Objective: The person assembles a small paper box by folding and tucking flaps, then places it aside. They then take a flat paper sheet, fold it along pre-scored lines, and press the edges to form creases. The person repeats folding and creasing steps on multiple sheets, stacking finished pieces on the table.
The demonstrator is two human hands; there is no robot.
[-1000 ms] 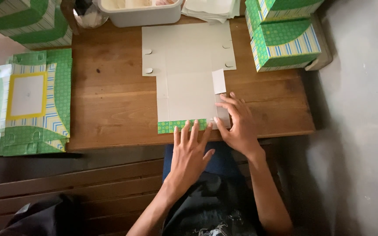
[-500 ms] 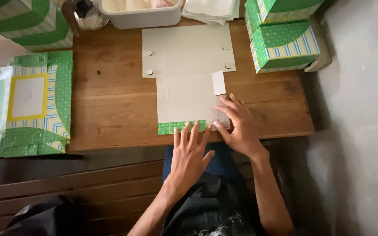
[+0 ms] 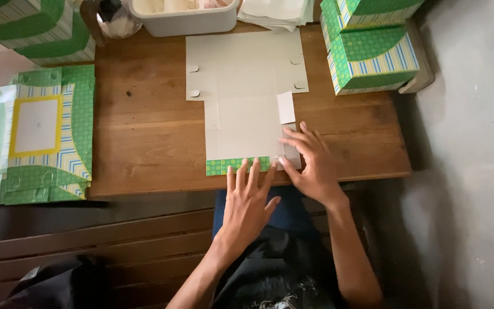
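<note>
Barely anything has moved since a second ago: the flat cardboard sheet (image 3: pixel 246 97) lies in the same spot, white side up, in the middle of the tabletop (image 3: pixel 144 137). Both hands press flat, fingers spread, gripping nothing — left hand (image 3: pixel 248 201) on the folded green edge (image 3: pixel 236 165), right hand (image 3: pixel 311 163) on the side flap. Finished green boxes (image 3: pixel 373 48) stand at the far right.

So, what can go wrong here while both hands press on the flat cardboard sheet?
The left hand presses the folded green strip right at the table edge, so the cardboard sheet could slide toward the lap and the fold go crooked. The right hand covers the small side flap area; uneven pressure there may crease it wrongly. The sheet's far edge lies close to the white tub and might catch on it.
</note>
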